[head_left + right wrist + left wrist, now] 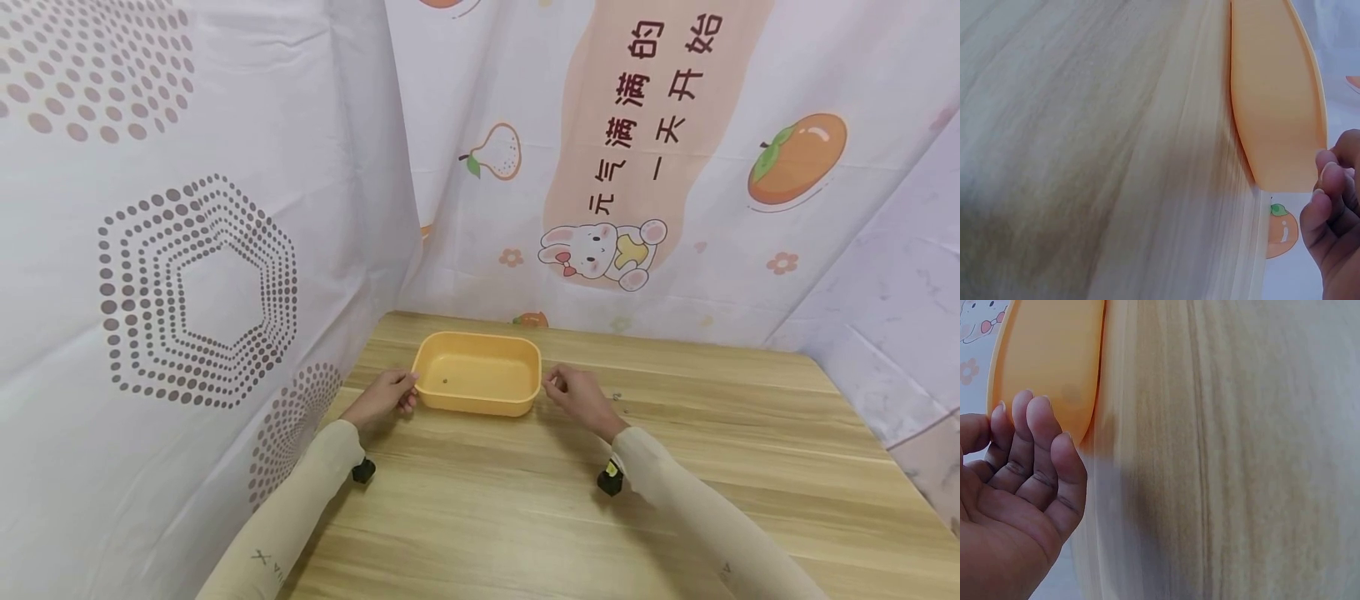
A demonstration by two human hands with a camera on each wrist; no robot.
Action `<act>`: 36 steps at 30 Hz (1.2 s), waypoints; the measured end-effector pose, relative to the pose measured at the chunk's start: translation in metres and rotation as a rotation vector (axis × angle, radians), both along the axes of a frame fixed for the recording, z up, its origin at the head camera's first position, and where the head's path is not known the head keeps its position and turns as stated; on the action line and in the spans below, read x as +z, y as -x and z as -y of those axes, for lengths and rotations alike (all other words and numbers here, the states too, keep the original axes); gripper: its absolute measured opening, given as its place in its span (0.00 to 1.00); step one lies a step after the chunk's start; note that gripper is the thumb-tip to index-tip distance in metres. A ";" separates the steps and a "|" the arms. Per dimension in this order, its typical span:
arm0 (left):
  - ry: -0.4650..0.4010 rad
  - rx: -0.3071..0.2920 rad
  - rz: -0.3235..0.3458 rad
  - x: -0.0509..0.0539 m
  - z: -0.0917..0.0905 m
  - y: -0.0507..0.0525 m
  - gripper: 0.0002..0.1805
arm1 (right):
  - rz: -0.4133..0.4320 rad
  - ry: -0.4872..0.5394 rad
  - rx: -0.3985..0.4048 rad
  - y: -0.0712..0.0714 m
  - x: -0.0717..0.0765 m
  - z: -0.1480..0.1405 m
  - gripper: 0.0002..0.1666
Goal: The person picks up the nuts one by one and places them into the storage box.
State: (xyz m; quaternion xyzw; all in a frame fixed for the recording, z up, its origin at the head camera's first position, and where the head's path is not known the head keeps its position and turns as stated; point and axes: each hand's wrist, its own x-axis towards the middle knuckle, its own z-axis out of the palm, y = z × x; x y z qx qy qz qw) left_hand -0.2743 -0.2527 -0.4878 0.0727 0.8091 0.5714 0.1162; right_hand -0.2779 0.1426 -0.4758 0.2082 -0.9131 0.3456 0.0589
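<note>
A shallow yellow-orange plastic basin (476, 406), rectangular with rounded corners, sits on the wooden table. One small dark speck (445, 381) shows on its floor. At its left end, the left hand (386, 396) pinches the rim between thumb and forefinger; the other fingers curl loosely beside the outer wall (1054, 356). The right hand (581, 396) holds the opposite end's rim with thumb and fingertips, and in the right wrist view those fingertips (1329, 175) meet the rim's edge. What the far side of each grip looks like is partly hidden.
A few tiny dark bits (621, 400) lie on the wooden table (495, 500) just right of the right hand. Patterned white curtains (480, 250) hang behind and at the left. Small black devices (611, 479) are strapped beneath both wrists.
</note>
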 end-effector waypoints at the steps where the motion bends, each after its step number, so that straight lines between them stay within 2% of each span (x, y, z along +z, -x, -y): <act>1: 0.002 0.003 0.001 0.001 0.000 0.000 0.19 | -0.001 0.002 -0.002 0.000 0.000 0.001 0.05; 6: 0.004 0.009 0.002 0.002 -0.001 -0.002 0.19 | -0.013 0.011 0.004 0.001 0.000 0.004 0.06; 11: 0.000 0.005 0.009 -0.001 -0.001 -0.001 0.19 | -0.011 0.014 0.018 0.000 0.000 0.007 0.05; 20: 0.007 -0.003 -0.021 0.001 0.000 -0.002 0.20 | -0.015 0.027 0.043 -0.001 0.000 0.009 0.06; 30: 0.015 0.020 -0.005 0.002 -0.001 -0.001 0.19 | -0.034 0.037 0.066 -0.002 -0.001 0.005 0.08; 36: 0.010 0.030 0.014 0.002 -0.001 -0.001 0.19 | -0.019 0.043 0.050 -0.004 -0.002 0.001 0.06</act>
